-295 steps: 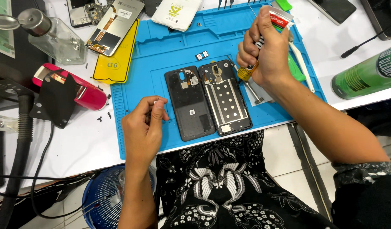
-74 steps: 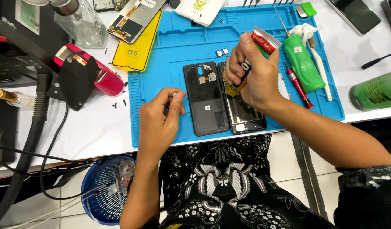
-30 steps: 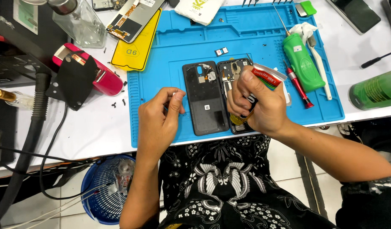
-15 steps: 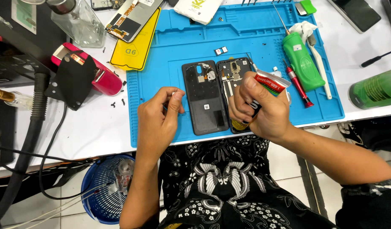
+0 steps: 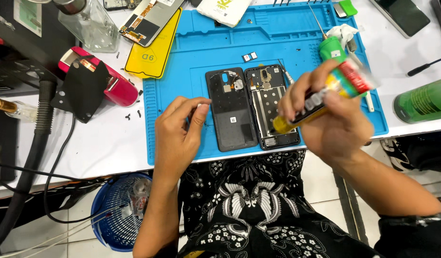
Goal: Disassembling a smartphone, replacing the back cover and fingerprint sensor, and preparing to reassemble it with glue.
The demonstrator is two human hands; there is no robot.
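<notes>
Gripping a small yellow-tipped glue tube with a red and green label (image 5: 325, 98), the right hand (image 5: 333, 122) is closing its fingers tight around the tube's body, nozzle pointing down toward 7 o'clock over the opened black phone frame with its exposed metal plate (image 5: 270, 107). The left hand (image 5: 180, 136) is resting loosely curled on the blue silicone work mat (image 5: 287, 38), fingertips pinching together just beside the black plastic phone back cover (image 5: 231, 110), which is lying at 9 o'clock of the frame; whether anything is sitting between those fingertips I cannot tell.

Squeezing too hard could be flooding adhesive onto the frame's small parts, and the blurred tube is suggesting a hasty hand that may be smearing the mat. The tiny loose screws (image 5: 133, 114) on the white tabletop (image 5: 101, 148) could be getting swept off by a sleeve.

At 11 o'clock, a yellow rectangular screen-protector packet (image 5: 151, 55) is lying under a detached phone display (image 5: 148, 19). At 12 o'clock, a white pouch with yellow print (image 5: 225, 9) is sitting. At 3 o'clock, a dark green cylindrical can (image 5: 421, 102) is lying on its side.
</notes>
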